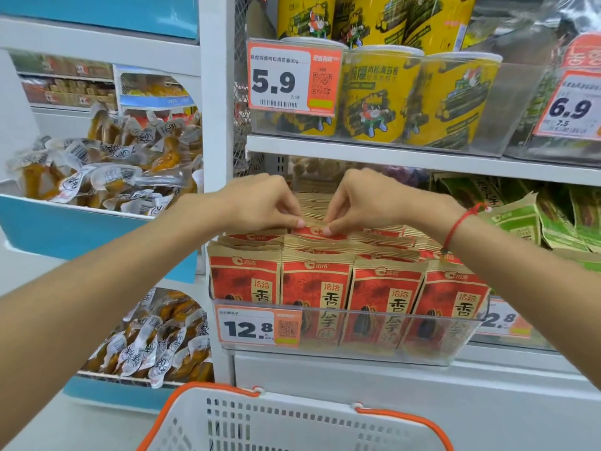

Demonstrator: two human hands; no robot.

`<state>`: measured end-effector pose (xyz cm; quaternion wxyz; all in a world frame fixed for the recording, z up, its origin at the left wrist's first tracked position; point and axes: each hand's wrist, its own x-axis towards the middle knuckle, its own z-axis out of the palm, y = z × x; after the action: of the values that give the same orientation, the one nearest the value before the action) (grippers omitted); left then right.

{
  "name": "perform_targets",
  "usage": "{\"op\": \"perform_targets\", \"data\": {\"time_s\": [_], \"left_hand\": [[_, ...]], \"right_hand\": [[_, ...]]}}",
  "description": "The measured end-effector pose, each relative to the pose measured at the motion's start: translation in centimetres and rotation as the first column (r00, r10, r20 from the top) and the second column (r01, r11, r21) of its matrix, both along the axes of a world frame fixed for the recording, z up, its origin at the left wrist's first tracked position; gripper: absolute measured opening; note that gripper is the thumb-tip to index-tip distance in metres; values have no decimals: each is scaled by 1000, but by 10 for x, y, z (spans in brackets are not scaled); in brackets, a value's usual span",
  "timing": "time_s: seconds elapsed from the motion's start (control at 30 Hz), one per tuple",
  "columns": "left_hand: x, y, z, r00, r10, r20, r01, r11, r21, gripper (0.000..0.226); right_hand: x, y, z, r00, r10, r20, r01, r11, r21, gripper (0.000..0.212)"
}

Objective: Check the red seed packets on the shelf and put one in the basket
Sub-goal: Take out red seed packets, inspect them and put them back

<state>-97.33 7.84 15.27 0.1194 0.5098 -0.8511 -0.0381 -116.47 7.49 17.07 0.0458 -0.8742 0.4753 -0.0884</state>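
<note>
Basket [292, 421] below, empty | left hand [260, 203], right hand [364, 203] pinch back-row red packet [313, 232] | risk: neighbours lift, topple.

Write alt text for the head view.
Both hands, left hand and right hand, pinch the top of one red seed packet in a clear shelf tray of upright packets. A white basket with orange handles sits below.

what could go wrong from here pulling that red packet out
1. Both hands, left hand and right hand, pinch only the top edge of one red packet; it may slip or tear.
2. The packets are packed tightly in the clear tray, so neighbours may lift out too.
3. The basket sits low; a drop could miss it.
</note>
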Motion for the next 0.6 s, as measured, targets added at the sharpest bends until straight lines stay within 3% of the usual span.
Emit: {"op": "perform_targets", "data": {"time_s": [0.13, 0.23, 0.4, 0.6], "left_hand": [[-6, 0, 5, 999, -9, 35, 6, 997, 80, 17], [-8, 7, 12, 994, -20, 111, 19, 1000, 11, 20], [0, 22, 16, 996, -68, 59, 73, 994, -84, 18], [-6, 15, 11, 999, 22, 43, -13, 980, -201, 13]], "right_hand": [[1, -7, -1, 1000, -7, 11, 5, 995, 102, 7], [-1, -6, 5, 999, 30, -11, -28, 984, 178, 8], [-22, 9, 5, 963, 44, 266, -105, 970, 219, 17], [-21, 4, -8, 961, 45, 274, -67, 995, 70, 8]]}}
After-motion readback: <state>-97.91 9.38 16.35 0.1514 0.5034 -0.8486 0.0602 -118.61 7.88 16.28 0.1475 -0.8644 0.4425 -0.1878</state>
